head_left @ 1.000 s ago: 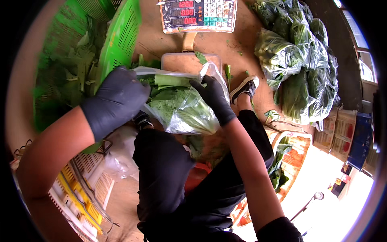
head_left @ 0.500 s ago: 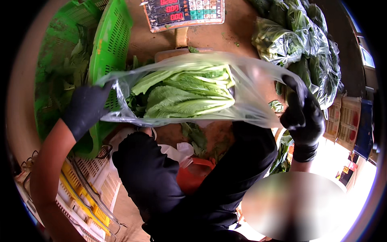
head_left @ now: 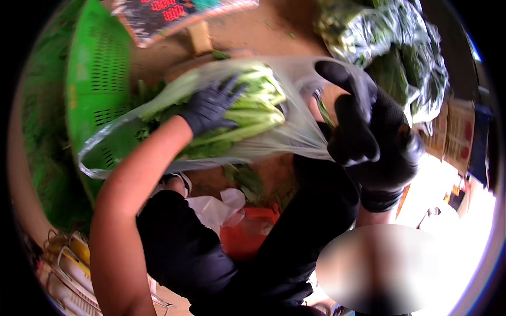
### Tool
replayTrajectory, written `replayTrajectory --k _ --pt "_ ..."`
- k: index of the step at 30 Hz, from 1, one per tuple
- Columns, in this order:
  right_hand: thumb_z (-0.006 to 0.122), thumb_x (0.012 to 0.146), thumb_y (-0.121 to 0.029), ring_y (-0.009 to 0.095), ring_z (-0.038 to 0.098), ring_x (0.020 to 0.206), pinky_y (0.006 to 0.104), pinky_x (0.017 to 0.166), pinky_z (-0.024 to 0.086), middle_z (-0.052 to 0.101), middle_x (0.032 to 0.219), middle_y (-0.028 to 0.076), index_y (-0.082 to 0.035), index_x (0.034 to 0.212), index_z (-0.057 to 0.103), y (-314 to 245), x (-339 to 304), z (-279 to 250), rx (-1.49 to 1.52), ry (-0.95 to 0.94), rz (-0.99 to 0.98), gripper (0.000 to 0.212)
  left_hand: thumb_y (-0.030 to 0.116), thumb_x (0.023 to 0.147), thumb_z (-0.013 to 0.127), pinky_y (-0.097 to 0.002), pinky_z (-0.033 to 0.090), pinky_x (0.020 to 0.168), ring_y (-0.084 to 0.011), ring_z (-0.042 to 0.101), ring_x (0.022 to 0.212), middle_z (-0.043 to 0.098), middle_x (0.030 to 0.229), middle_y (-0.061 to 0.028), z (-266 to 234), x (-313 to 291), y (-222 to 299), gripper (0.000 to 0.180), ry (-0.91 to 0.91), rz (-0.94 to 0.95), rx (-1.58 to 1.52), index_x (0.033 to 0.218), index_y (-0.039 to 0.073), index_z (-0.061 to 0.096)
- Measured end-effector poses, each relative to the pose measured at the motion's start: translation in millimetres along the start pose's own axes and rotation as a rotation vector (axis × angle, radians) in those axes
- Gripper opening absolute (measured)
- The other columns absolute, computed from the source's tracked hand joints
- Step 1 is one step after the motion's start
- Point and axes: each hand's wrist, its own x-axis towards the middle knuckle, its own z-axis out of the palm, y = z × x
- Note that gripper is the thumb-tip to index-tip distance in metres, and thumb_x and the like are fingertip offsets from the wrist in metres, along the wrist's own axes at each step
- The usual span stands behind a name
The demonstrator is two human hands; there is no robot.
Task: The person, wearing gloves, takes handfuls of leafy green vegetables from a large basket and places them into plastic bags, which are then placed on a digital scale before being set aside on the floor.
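Observation:
A clear plastic bag point(head_left: 305, 131) is stretched sideways in front of me, its wide mouth hanging at the left. Within it lies a bunch of pale green leafy vegetable point(head_left: 258, 95), the thick stem ends to the right. My left hand point(head_left: 213, 105), in a black glove, rests on the leaves with fingers spread; whether a layer of plastic lies between cannot be made out. The black-gloved right hand point(head_left: 369, 131) is closed on the bag's right end and holds it up, somewhat blurred.
At the left stands a green slatted crate point(head_left: 100, 73) with leaves in it. A digital scale display point(head_left: 179, 16) is at the far side. Several bagged vegetables point(head_left: 400, 63) are piled at the far right. Below the bag are a red plastic object point(head_left: 247, 231) and loose leaves point(head_left: 245, 179).
My left hand has let go of the bag's left edge and moved right onto the leaves. The right hand still holds the other end, now closer in. The view has shifted.

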Motion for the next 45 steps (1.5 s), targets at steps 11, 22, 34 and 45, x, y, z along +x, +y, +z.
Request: replayTrajectory --k 11,22,34,45 --pt "0.068 0.077 -0.018 0.028 0.056 0.105 0.037 0.091 0.044 0.054 0.117 0.019 0.0 0.127 0.043 4 -171 -47 -1.228 0.477 -0.377 0.058 0.017 0.073 0.068 -0.0422 0.015 0.112 -0.0371 0.02 0.136 0.024 0.145 -0.0233 -4 14 21 0.075 0.048 0.044 -0.154 0.137 0.001 0.032" --pt "0.08 0.066 -0.04 0.039 0.04 0.125 0.0389 0.104 0.034 0.04 0.131 0.033 0.012 0.135 0.023 243 -759 -158 -1.004 1.278 0.717 0.103 0.006 0.093 0.047 -0.035 0.036 0.1 -0.0254 0.048 0.12 0.047 0.134 -0.0136 -161 -134 65 0.039 0.212 -0.158 -0.476 0.131 -0.001 0.043" --pt "0.064 0.083 -0.046 0.022 0.055 0.101 0.0334 0.086 0.045 0.053 0.118 0.019 -0.001 0.135 0.03 294 -737 -198 -0.122 1.394 0.458 0.076 0.005 0.093 0.045 -0.0352 0.037 0.098 -0.0244 0.048 0.119 0.044 0.137 -0.0121 -208 -140 183 0.042 0.056 -0.19 -0.424 0.134 0.001 0.04" --pt "0.073 0.077 -0.032 0.025 0.052 0.11 0.0306 0.092 0.044 0.046 0.128 0.018 0.004 0.137 0.027 333 -733 -156 -0.275 1.346 0.376 0.084 0.002 0.088 0.051 -0.0341 0.034 0.102 -0.0236 0.048 0.119 0.052 0.128 -0.0148 -189 -146 223 0.04 0.09 -0.222 -0.531 0.127 -0.004 0.047"
